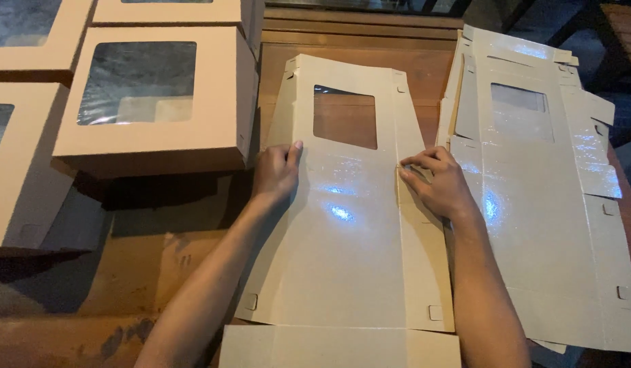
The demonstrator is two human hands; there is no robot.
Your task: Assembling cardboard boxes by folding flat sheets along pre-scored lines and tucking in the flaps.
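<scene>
Tan windowed boxes [152, 102] left; flat carton blank [342, 232] centre, stack [540, 204] right.

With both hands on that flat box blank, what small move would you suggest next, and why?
Probably fold the right side panel up along its crease. The right hand already pinches that crease, the left hand holds the blank's left edge flat, and the blank is unfolded, unlike the finished boxes beside it.

Head camera — close, steeply downward
</scene>
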